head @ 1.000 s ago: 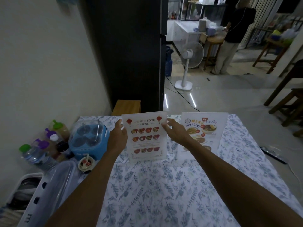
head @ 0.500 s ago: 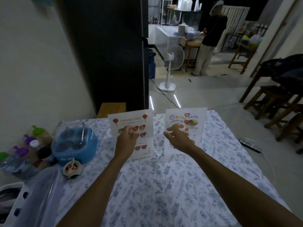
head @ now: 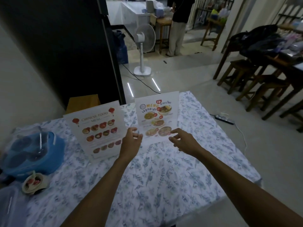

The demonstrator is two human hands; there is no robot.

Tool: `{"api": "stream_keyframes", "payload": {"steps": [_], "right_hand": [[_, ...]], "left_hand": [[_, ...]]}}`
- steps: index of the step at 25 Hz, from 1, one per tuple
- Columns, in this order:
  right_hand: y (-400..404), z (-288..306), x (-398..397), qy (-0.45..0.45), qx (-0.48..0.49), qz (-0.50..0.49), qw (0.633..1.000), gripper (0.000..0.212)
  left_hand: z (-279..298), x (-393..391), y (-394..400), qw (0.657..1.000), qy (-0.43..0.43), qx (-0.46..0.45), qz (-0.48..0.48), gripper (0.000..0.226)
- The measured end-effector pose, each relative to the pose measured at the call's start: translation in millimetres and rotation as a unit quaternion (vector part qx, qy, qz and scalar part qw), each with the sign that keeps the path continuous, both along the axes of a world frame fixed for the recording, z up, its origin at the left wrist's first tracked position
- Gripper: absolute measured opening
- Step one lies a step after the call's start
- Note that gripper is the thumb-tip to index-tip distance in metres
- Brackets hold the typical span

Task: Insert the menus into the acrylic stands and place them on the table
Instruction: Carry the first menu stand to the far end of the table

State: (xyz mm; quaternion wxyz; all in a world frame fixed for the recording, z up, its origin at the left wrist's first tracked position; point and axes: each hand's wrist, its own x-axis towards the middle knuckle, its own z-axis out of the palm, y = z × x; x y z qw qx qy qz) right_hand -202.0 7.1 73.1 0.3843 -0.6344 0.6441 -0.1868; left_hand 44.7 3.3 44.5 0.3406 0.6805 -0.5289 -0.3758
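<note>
Two menus stand upright in acrylic stands on the table with the blue floral cloth [head: 160,177]. The Chinese food menu [head: 98,130] is on the left, tilted a little. The Thai menu [head: 157,117] stands to its right, at the far middle of the table. My left hand [head: 131,141] hovers between the two stands, near the Thai menu's lower left corner, fingers loosely curled and holding nothing. My right hand [head: 183,140] is in front of the Thai menu's lower right corner, fingers spread and holding nothing.
A blue lidded container [head: 32,153] and a small bowl [head: 35,182] sit at the table's left. Beyond the table are a dark cabinet [head: 65,46], a white standing fan [head: 144,40], a person [head: 177,22], and wooden stools [head: 249,76] and a table at right.
Both hands have let go of the Chinese food menu, which now stands on its own at the left. My hands have shifted right to either side of the Thai menu.
</note>
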Motion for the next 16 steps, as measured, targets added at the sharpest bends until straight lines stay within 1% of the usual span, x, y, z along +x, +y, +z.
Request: {"api": "stream_keyframes", "payload": {"steps": [3, 5, 7, 9, 11, 12, 13, 16], "right_hand": [[-27, -26, -19, 0.001, 0.037, -0.025, 0.999, 0.037], [-49, -44, -27, 0.030, 0.049, -0.032, 0.998, 0.040], [-70, -60, -31, 0.051, 0.054, -0.051, 0.996, 0.052], [-87, -79, -36, 0.046, 0.062, -0.075, 0.994, 0.068], [-99, -95, -38, 0.035, 0.063, -0.073, 0.995, 0.083], [-103, -103, -39, 0.027, 0.065, -0.062, 0.996, 0.084], [-107, -110, -39, 0.014, 0.066, -0.051, 0.996, 0.079], [-111, -125, -34, 0.007, 0.059, -0.038, 0.998, 0.048]], "left_hand": [[-14, -14, -21, 0.999, -0.024, 0.031, 0.008, 0.044], [-22, -19, -35, 0.998, -0.024, 0.056, 0.032, 0.056], [-36, -22, -48, 0.995, -0.035, 0.079, 0.046, 0.071], [-66, -22, -63, 0.991, -0.051, 0.105, 0.060, 0.080], [-73, -29, -68, 0.989, -0.048, 0.121, 0.063, 0.079], [-70, -35, -67, 0.989, -0.041, 0.123, 0.064, 0.076], [-66, -40, -67, 0.989, -0.037, 0.125, 0.073, 0.072], [-68, -43, -65, 0.987, -0.027, 0.124, 0.094, 0.060]]}}
